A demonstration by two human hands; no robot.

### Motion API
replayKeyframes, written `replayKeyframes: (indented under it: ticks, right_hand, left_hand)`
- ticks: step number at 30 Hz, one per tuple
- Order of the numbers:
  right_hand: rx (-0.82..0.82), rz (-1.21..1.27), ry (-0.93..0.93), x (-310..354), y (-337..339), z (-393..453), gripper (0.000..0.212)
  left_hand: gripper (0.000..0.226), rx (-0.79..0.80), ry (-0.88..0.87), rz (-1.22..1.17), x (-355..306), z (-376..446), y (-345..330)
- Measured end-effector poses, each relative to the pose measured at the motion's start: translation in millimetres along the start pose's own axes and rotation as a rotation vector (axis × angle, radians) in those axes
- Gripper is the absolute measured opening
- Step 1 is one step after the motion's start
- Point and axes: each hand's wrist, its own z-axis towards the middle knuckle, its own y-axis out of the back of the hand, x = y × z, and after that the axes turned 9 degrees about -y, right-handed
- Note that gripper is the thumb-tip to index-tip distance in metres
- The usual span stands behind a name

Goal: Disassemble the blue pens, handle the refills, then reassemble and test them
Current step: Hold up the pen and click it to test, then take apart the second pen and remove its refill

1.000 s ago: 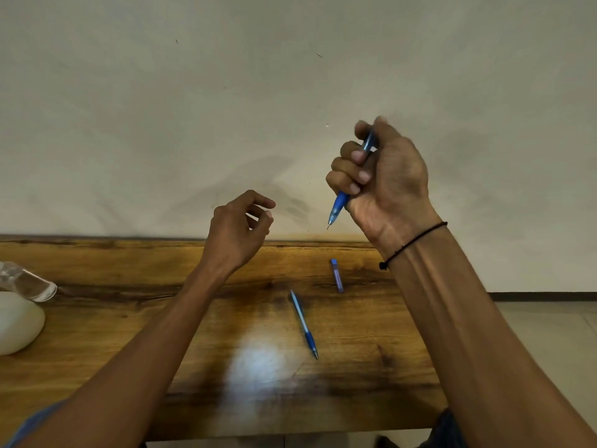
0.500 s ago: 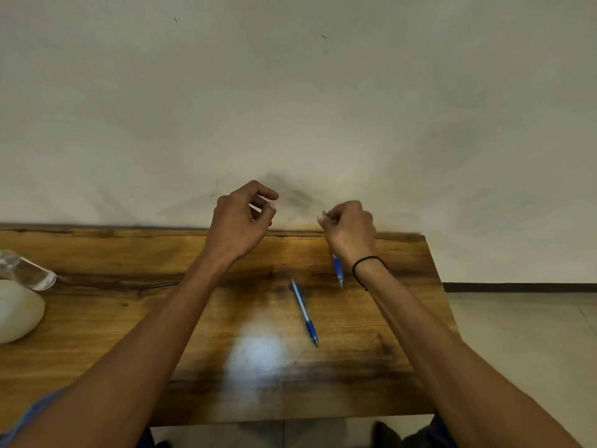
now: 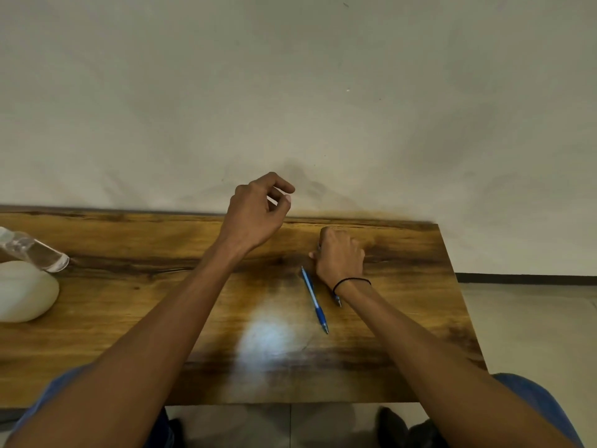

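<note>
A whole blue pen (image 3: 315, 300) lies on the wooden table (image 3: 129, 302), tip toward me, just left of my right wrist. My right hand (image 3: 340, 253) rests as a fist on the table, closed around a second blue pen; only that pen's tip (image 3: 337, 300) shows below the wrist with the black band. My left hand (image 3: 258, 211) hovers above the table's far edge with thumb and fingertips curled close together. I cannot tell whether something small sits between them. The short blue piece that lay on the table is hidden under my right hand.
At the far left a white rounded object (image 3: 22, 292) sits on the table with a clear plastic item (image 3: 35, 252) leaning over it. A plain wall runs behind the table. The table's right edge (image 3: 458, 302) drops to a tiled floor.
My right hand came down from chest height with the blue pen to the tabletop, covering the short blue piece. My left hand stayed raised, barely shifting.
</note>
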Motion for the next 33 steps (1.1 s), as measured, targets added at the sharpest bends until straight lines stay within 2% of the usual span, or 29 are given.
replayKeyframes:
  ticks: [4,13,17,19,22,24,27,29,31,33]
  right_hand:
    - [-0.036,-0.041,0.066,-2,-3,-1,0.025]
    - [-0.048,0.001,0.075,0,14,-1,0.03]
    - [0.108,-0.052,0.104,4,3,-14,0.041]
    - [0.207,-0.096,0.108,3,-4,-19,0.041]
    - [0.26,-0.131,0.116,1,-10,-19,0.039]
    - [0.259,-0.069,0.096,1,-7,-17,0.03]
    - [0.22,0.06,0.063,4,3,-7,0.036]
    - [0.183,0.225,0.013,7,15,1,0.028]
    - [0.215,0.506,-0.069,8,27,6,0.018]
    - [0.264,0.774,-0.121,4,36,7,0.017]
  left_hand:
    - [0.017,0.017,-0.002,0.01,0,0,0]
    - [0.016,0.021,0.01,0.011,2,0,0]
    - [0.014,0.022,0.023,0.003,4,0,-2]
    - [0.013,0.026,0.025,0.017,4,-1,-4]
    - [0.012,0.038,0.028,0.032,4,-2,-5]
    - [0.011,0.062,0.037,0.052,6,-2,-5]
    - [0.011,0.153,0.055,0.131,11,-3,-5]
    - [0.015,0.253,0.091,0.194,12,-3,-6]
    - [0.022,0.382,0.192,0.105,12,-4,-8]
    - [0.027,0.511,0.315,-0.107,9,-5,-12]
